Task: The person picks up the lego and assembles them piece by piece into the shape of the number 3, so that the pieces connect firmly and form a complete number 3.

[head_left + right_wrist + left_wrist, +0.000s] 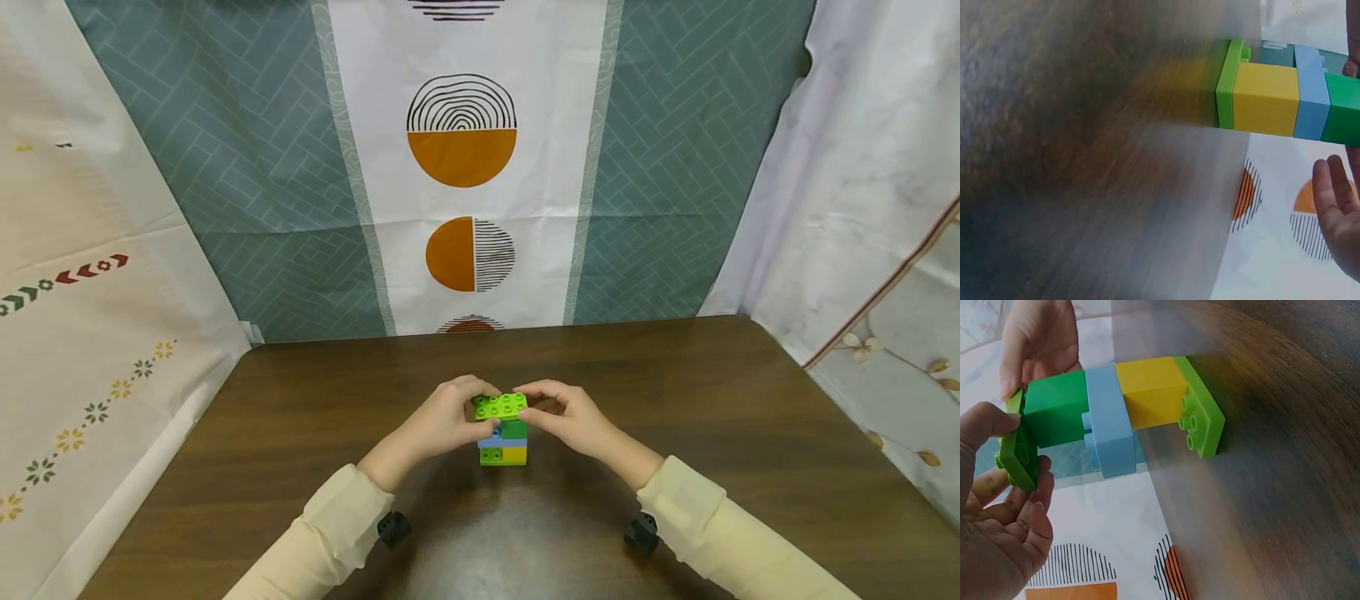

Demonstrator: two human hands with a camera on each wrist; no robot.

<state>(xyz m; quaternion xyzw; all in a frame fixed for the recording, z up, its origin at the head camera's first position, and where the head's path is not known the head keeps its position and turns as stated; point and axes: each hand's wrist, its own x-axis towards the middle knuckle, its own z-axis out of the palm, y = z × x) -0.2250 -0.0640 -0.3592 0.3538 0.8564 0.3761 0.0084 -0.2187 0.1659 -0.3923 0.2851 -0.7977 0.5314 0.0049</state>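
In the head view a small tower of toy building bricks stands on the table between both hands. Its base is a lime green plate [1207,425] with a yellow brick [1266,100] on one end. Across that lies a light blue brick [1110,431], which carries a dark green brick [1057,406]. A second lime green plate [501,407] tops the stack, its underside partly showing over the left end. My left hand [447,421] pinches this top plate between thumb and fingers. At the plate's right end, my right hand [573,418] holds it by thumb and forefinger; its other fingers extend loosely.
The brown wooden table [315,417] ends at a patterned cloth backdrop [285,167]. Light curtains [97,333] hang along both sides. A black wrist device [393,529] sits under the left sleeve, another [641,533] under the right.
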